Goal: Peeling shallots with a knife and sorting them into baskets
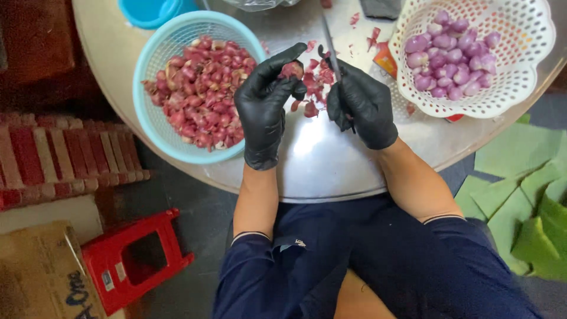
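Observation:
Both my hands wear black gloves over a round metal table (319,159). My left hand (266,106) pinches a small red shallot (292,70) between thumb and fingers. My right hand (363,103) grips a knife (331,44) whose thin blade points away from me, just right of the shallot. Red skins (313,88) lie scattered on the table between my hands. A light blue basket (153,118) at the left holds many unpeeled red shallots (201,88). A white basket (525,65) at the right holds peeled purple shallots (449,59).
A blue container (147,12) stands at the far left of the table. On the floor sit a red plastic stool (133,260), a cardboard box (41,272) and green leaf pieces (520,195). A brick step (65,153) lies left.

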